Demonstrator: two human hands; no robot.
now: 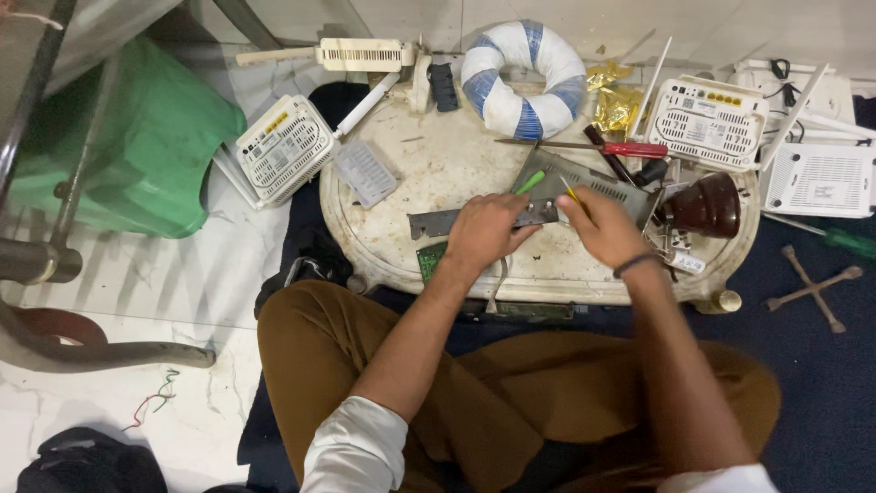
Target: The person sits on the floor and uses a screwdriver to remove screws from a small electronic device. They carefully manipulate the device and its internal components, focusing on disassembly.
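Two bare hands meet over one grey metal casing [584,187] on a low round table [456,155]: left hand [484,228] grips its edge, right hand [602,224] pinches a yellow-handled tool [570,190]. Three white routers [285,146] lie around.

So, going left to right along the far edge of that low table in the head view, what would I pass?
Green plastic bag → white router lying face down → blue-and-white striped ring → gold foil wrapper → second white router → flat white device.
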